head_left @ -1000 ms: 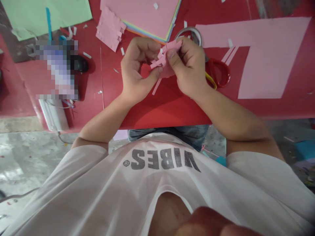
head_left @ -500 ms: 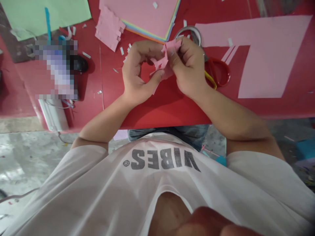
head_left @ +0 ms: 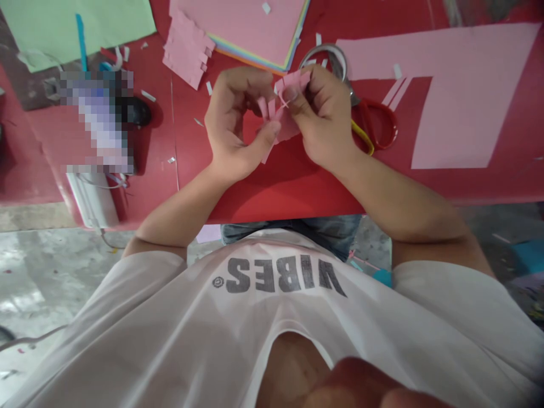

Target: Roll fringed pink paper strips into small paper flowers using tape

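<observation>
Between my two hands is a small piece of pink paper [head_left: 289, 126] with cut tabs along its edges, some of them bent. My left hand [head_left: 238, 127] pinches its left side, thumb below and fingers curled behind. With thumb and fingers, my right hand [head_left: 325, 116] grips the upper right part of the same piece. Part of the paper is hidden behind my fingers. Just beyond my right hand lie a roll of tape [head_left: 335, 59] and scissors with red and yellow handles [head_left: 385, 124]. A similar notched pink piece [head_left: 187, 50] rests farther off to the left.
A stack of coloured paper [head_left: 250, 25] lies at the back of the red table [head_left: 280, 192]. To the right is a large cut pink sheet [head_left: 459, 113]. On the left are a green sheet [head_left: 85, 25], a black rounded object [head_left: 139, 110] and a white box-like device [head_left: 96, 201] with a cable.
My right thumb has shifted on the pink paper, and its tabs now stand at different angles. My left hand has moved slightly left, still pinching the piece.
</observation>
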{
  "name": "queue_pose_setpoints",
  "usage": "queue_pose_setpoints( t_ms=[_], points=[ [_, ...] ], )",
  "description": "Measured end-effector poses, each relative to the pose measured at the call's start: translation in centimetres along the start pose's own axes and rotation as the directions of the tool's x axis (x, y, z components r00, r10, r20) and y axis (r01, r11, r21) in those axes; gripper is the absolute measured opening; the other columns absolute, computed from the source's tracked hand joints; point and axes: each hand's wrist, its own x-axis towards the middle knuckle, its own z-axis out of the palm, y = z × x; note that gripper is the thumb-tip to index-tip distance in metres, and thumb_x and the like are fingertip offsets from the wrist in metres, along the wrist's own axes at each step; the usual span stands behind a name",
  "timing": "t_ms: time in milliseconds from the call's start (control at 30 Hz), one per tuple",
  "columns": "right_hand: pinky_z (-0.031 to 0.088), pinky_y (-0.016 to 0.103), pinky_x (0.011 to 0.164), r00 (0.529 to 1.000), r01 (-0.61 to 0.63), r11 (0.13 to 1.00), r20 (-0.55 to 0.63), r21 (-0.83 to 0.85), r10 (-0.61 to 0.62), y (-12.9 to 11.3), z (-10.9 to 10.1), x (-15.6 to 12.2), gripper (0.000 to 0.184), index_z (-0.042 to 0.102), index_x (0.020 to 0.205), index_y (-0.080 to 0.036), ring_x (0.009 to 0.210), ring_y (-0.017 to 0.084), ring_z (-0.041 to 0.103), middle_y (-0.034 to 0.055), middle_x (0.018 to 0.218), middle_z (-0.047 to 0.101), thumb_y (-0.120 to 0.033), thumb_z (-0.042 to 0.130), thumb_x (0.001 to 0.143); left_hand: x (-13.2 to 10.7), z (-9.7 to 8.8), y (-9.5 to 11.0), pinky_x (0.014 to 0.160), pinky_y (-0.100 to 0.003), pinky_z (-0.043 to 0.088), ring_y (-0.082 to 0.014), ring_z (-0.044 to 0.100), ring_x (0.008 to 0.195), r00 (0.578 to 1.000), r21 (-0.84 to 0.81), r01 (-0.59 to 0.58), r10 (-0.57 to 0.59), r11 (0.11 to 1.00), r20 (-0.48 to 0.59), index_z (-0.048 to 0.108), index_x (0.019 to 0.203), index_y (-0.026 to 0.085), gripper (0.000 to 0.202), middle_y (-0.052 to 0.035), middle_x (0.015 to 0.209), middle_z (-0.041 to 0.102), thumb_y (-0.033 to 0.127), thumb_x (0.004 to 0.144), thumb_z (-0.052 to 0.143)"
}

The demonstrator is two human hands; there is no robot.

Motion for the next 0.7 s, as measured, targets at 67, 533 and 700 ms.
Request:
queue_pose_setpoints(
  t_ms=[67, 533, 700],
  points=[
    [0.045, 0.039, 0.075, 1.000, 0.004, 1.000, -0.013, -0.022, -0.004, 0.0, -0.1, 0.0, 0.025, 0.057, 0.079, -0.034, 0.077, 0.023, 0.053, 0.0000, 0.079, 0.056, -0.053, 0.059, 0.094, 0.3, -0.2, 0.2, 0.072, -0.030, 0.050, -0.0142, 0.066, 0.086, 1.000, 0.005, -0.004, 0.004, 1.000, 0.017, 0.055, 0.115, 0.032, 0.062, 0.0000, 0.096, 0.051, 0.079, 0.076, 0.070],
    [0.041, 0.043, 0.071, 0.999, 0.039, 0.993, -0.033, -0.112, -0.043, -0.5, -0.4, 0.0, 0.022, 0.057, 0.077, -0.037, 0.073, 0.025, 0.052, 0.0004, 0.075, 0.057, -0.055, 0.059, 0.091, 1.2, -0.4, -0.4, 0.065, -0.025, 0.046, -0.0106, 0.058, 0.075, 0.994, -0.081, -0.100, 0.095, 0.992, -0.063, 0.064, 0.113, 0.026, 0.030, -0.0014, 0.091, 0.058, 0.044, 0.091, 0.075],
    [0.042, 0.042, 0.074, 0.998, 0.044, 0.989, -0.033, -0.144, -0.049, -0.7, -0.5, -0.1, 0.023, 0.057, 0.078, -0.037, 0.075, 0.024, 0.052, -0.0001, 0.076, 0.058, -0.054, 0.058, 0.093, 1.2, -1.2, -2.1, 0.067, -0.025, 0.047, -0.0104, 0.058, 0.076, 0.991, -0.115, -0.129, 0.131, 0.985, 0.011, 0.063, 0.116, 0.026, 0.029, -0.0022, 0.097, 0.064, 0.032, 0.091, 0.077]
  ],
)
